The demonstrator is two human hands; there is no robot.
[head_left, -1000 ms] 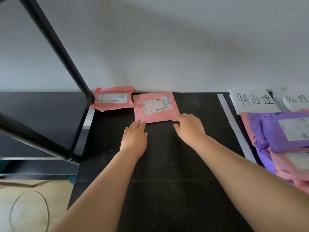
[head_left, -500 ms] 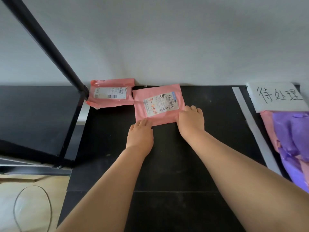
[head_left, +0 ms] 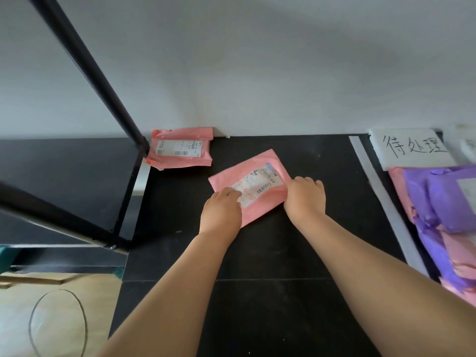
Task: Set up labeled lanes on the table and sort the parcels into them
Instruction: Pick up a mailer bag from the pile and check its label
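Black desk (head_left: 270,253), white wall (head_left: 257,73); a pink parcel (head_left: 240,169) lies askew mid-desk — left grip (head_left: 221,212) and right grip (head_left: 305,199) both clasp its near edges; a sorting step, I judge; next, lift it to where it belongs.

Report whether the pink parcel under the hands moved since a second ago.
Yes. The pink parcel has slid out from the wall and twisted, leaving a gap to the other parcel.

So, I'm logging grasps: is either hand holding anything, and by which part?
Both hold the pink parcel: the left hand grips its near left corner, the right hand grips its right edge.
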